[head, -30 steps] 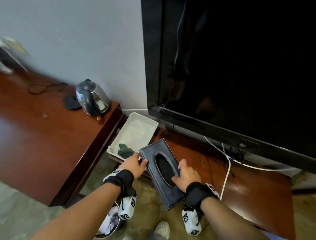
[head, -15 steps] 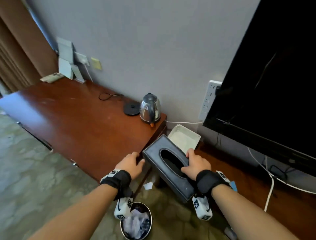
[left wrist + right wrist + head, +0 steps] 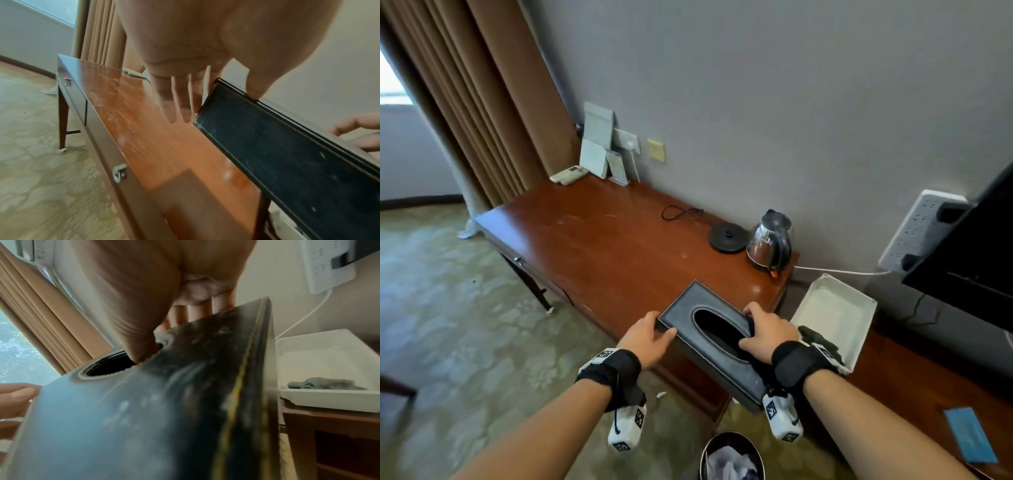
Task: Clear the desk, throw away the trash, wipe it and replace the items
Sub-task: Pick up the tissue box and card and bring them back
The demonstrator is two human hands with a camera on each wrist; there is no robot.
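A black leather tissue box point(image 3: 681, 310) with an oval slot hangs tilted over the front right corner of the brown wooden desk point(image 3: 602, 246). My left hand point(image 3: 659, 327) holds its left end, thumb on the top edge and fingers point(image 3: 180, 104) straight down the end face. My right hand point(image 3: 753, 325) grips the right side, with the thumb point(image 3: 139, 337) dipped into the slot and the fingers over the far edge. In the left wrist view the box's long side point(image 3: 287, 154) hovers just above the desk top. No tissue shows in the slot.
A steel kettle point(image 3: 770, 243) and its black base point(image 3: 727, 236) stand at the desk's back right. A white tray point(image 3: 835, 311) with a green cloth point(image 3: 327, 383) sits on the lower stand to the right. A trash bin point(image 3: 732, 455) stands below, and a remote point(image 3: 568, 174) lies far left.
Both hands have carried the tissue box up and left, from the low TV stand to over the desk's corner. The view has swung left off the TV.
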